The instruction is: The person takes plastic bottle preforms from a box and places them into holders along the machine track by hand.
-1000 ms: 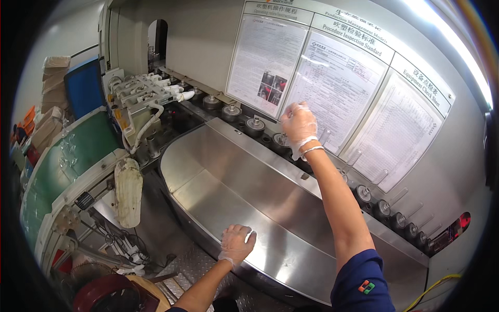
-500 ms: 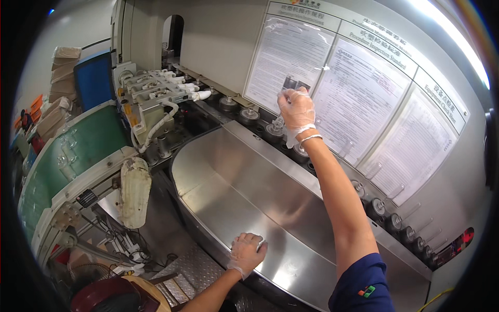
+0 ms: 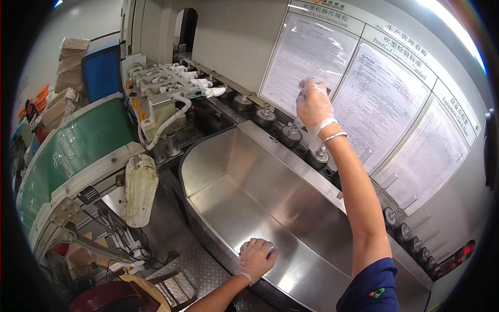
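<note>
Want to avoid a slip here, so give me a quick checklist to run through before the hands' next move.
1. Clear gloves on the left hand and right hand: ok, both covered.
2. Wrists free of jewellery: not ok, a silvery bracelet circles the right one.
3. Right hand's grip: cannot tell, whatever it may hold is hidden.
4. Left hand off the steel trough: cannot tell, contact isn't visible.
5. Clear tubes on the holders at right: ok, several in place.

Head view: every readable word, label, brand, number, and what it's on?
I won't copy wording out.
White wall board: large headings, readable, plus a logo.
Paper sheets on it: body text too small.
Small dark plate, lower left: unreadable.
Sleeve patch: green emblem, no legible words.
</note>
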Demonstrator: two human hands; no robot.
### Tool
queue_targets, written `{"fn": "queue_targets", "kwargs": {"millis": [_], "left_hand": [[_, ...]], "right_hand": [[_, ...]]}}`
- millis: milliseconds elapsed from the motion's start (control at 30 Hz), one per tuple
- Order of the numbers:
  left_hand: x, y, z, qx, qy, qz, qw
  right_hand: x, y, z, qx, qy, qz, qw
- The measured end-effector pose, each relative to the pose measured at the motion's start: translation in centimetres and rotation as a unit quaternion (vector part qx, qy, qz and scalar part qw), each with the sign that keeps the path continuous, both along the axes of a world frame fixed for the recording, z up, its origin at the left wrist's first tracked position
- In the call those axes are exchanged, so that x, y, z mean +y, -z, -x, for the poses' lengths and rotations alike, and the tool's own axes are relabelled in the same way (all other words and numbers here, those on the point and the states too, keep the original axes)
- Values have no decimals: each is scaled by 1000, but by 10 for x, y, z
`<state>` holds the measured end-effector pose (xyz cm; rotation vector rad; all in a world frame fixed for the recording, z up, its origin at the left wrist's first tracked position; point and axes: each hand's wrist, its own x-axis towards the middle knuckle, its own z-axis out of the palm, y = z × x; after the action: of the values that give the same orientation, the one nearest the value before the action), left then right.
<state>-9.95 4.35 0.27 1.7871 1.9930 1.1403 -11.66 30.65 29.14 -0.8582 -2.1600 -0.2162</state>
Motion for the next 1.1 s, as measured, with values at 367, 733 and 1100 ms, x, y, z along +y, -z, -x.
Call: {"fn": "queue_targets", "kwargs": {"millis": [367, 733, 1100], "left_hand": [[0, 11, -1, 18, -5, -11, 1000], [3, 7, -2, -3, 15, 19, 1000], [4, 7, -16, 162, 47, 13, 986]], "right_hand": [[49, 43, 77, 33, -92, -50, 994], [1, 15, 45, -119, 21, -85, 989], [-249, 70, -234, -236, -21, -119, 964]]}}
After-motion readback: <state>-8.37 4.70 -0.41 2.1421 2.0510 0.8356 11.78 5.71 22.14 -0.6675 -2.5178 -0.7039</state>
